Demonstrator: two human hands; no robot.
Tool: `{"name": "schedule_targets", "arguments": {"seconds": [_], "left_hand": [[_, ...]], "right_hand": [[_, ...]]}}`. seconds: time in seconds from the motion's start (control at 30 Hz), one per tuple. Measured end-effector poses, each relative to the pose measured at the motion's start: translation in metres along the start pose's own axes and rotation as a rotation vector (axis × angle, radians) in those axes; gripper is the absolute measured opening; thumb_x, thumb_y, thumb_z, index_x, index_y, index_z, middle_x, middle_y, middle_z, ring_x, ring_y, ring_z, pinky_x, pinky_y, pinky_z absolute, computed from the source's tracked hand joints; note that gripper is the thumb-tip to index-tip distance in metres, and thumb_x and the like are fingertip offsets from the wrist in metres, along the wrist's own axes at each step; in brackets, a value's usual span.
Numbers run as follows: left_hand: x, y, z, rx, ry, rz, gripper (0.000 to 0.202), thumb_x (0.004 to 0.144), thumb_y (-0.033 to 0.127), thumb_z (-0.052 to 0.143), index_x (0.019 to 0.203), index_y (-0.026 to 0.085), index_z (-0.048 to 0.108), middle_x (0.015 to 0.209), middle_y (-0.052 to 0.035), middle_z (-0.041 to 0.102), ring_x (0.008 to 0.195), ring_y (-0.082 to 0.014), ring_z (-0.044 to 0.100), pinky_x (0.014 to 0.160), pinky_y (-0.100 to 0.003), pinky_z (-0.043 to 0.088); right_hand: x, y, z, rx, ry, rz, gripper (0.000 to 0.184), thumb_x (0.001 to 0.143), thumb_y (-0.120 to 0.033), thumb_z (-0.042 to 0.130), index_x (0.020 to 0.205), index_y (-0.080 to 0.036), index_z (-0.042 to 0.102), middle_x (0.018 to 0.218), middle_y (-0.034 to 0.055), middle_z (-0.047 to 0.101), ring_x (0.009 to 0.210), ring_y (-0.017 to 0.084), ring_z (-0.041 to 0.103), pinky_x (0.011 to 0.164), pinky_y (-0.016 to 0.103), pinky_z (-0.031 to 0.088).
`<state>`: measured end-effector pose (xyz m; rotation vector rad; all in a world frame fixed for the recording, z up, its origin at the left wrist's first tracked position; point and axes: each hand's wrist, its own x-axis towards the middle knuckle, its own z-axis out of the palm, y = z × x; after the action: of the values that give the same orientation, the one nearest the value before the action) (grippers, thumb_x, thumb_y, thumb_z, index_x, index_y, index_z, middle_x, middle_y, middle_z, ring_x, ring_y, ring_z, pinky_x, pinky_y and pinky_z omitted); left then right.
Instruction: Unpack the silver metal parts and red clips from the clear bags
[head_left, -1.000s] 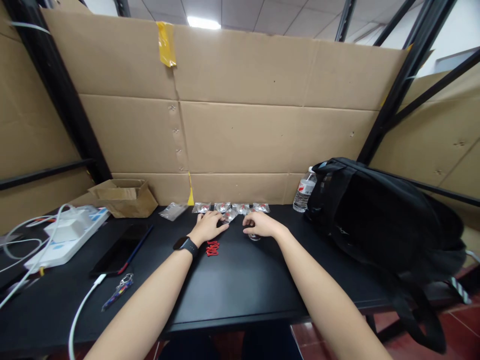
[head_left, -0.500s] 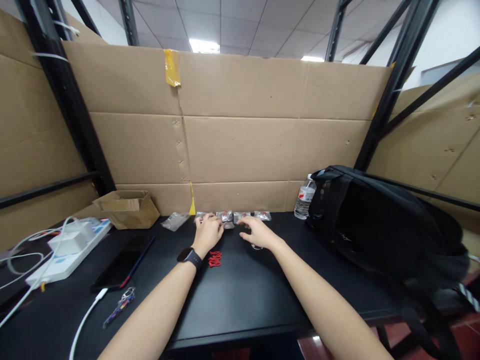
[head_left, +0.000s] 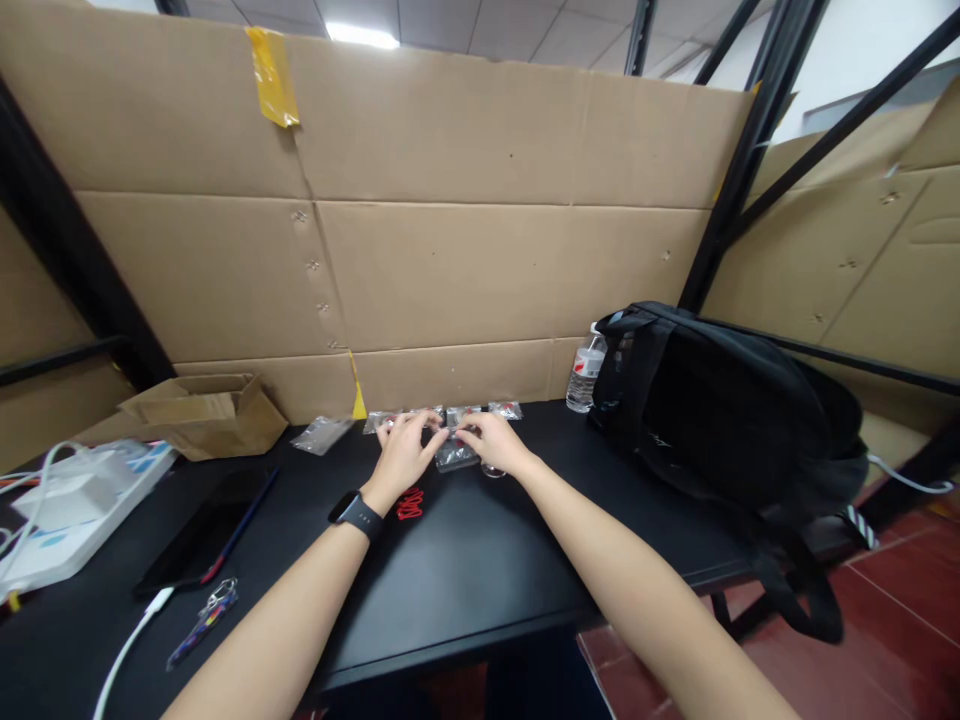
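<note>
Both my hands meet at the back middle of the black table (head_left: 480, 560). My left hand (head_left: 403, 450), with a black watch on its wrist, and my right hand (head_left: 487, 440) pinch a small clear plastic bag (head_left: 454, 455) between their fingertips. Behind them a row of similar clear bags with red parts (head_left: 505, 409) lies against the cardboard wall. A little heap of red clips (head_left: 409, 503) sits on the table just under my left wrist. A small clear round thing (head_left: 493, 471) lies under my right hand.
A black backpack (head_left: 720, 400) fills the right side, with a water bottle (head_left: 583, 370) beside it. On the left lie an open cardboard box (head_left: 201, 412), a white power strip with cables (head_left: 67, 505), a dark phone (head_left: 202, 530) and keys (head_left: 204, 610).
My hands came together and took up one clear bag from the row. The camera view shifted right and down a little.
</note>
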<state>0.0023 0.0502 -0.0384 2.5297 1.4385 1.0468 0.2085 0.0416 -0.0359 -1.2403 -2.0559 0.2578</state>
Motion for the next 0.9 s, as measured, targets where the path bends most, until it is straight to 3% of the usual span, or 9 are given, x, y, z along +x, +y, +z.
{"name": "schedule_targets", "arguments": {"seconds": [0.1,0.23,0.4,0.5,0.6,0.7,0.8,0.9], "left_hand": [[-0.002,-0.006,-0.001,0.015,-0.001,-0.009,0.035,0.091,0.050,0.060,0.117,0.028,0.061,0.127,-0.0077,0.066,0.122,-0.0314,0.047,0.099,-0.047,0.031],[-0.002,-0.020,0.001,0.033,-0.100,-0.013,0.030,0.087,0.045,0.065,0.112,0.029,0.065,0.126,-0.0069,0.066,0.125,-0.0341,0.043,0.100,-0.050,0.031],[-0.005,-0.029,0.006,-0.001,-0.337,0.145,0.019,0.088,0.038,0.065,0.103,0.038,0.075,0.124,-0.0015,0.066,0.123,-0.0315,0.046,0.104,-0.051,0.029],[-0.006,-0.027,0.008,-0.007,-0.382,0.171,0.022,0.090,0.036,0.062,0.106,0.040,0.075,0.124,-0.0013,0.066,0.123,-0.0306,0.047,0.103,-0.049,0.031],[-0.006,-0.023,0.006,-0.009,-0.316,0.178,0.021,0.091,0.034,0.060,0.106,0.034,0.074,0.121,-0.0027,0.067,0.121,-0.0292,0.049,0.104,-0.047,0.032],[-0.004,-0.016,-0.003,-0.027,-0.126,0.146,0.026,0.094,0.036,0.056,0.117,0.030,0.066,0.126,-0.0047,0.064,0.121,-0.0272,0.051,0.104,-0.045,0.035],[-0.004,-0.007,-0.016,-0.007,0.038,0.157,0.049,0.089,0.046,0.064,0.135,0.029,0.054,0.143,-0.0082,0.052,0.130,-0.0302,0.045,0.106,-0.045,0.035],[-0.005,0.003,-0.027,0.084,0.059,0.262,0.067,0.078,0.047,0.077,0.139,0.034,0.052,0.154,-0.0077,0.041,0.137,-0.0353,0.036,0.110,-0.048,0.030]], "right_hand": [[0.001,0.006,-0.002,0.009,0.025,0.077,0.018,0.092,-0.026,0.061,0.087,-0.018,0.076,0.080,0.0047,0.074,0.074,0.018,0.065,0.073,0.026,0.044],[0.003,0.013,-0.007,0.028,0.031,0.133,0.029,0.093,-0.032,0.055,0.078,-0.017,0.074,0.071,0.0037,0.072,0.070,0.019,0.065,0.069,0.026,0.044],[0.005,0.019,-0.010,0.179,0.113,0.209,0.032,0.093,-0.038,0.051,0.085,-0.016,0.073,0.070,0.0034,0.071,0.059,0.017,0.065,0.066,0.026,0.047],[0.006,0.021,-0.011,0.247,0.175,0.228,0.034,0.093,-0.043,0.050,0.090,-0.016,0.071,0.074,0.0050,0.071,0.061,0.018,0.066,0.067,0.027,0.049],[0.007,0.022,-0.016,0.291,0.264,0.221,0.037,0.093,-0.048,0.048,0.097,-0.017,0.068,0.086,0.0071,0.073,0.066,0.018,0.067,0.066,0.028,0.050],[0.009,0.019,-0.022,0.368,0.279,0.189,0.041,0.092,-0.054,0.049,0.103,-0.018,0.066,0.091,0.0078,0.073,0.065,0.017,0.064,0.063,0.028,0.050],[0.010,0.013,-0.026,0.486,0.207,0.172,0.045,0.090,-0.059,0.053,0.101,-0.017,0.066,0.083,0.0068,0.072,0.058,0.016,0.059,0.057,0.027,0.047],[0.009,0.003,-0.025,0.646,0.180,0.179,0.047,0.086,-0.061,0.059,0.098,-0.017,0.067,0.074,0.0042,0.068,0.052,0.013,0.053,0.051,0.025,0.043]]}}
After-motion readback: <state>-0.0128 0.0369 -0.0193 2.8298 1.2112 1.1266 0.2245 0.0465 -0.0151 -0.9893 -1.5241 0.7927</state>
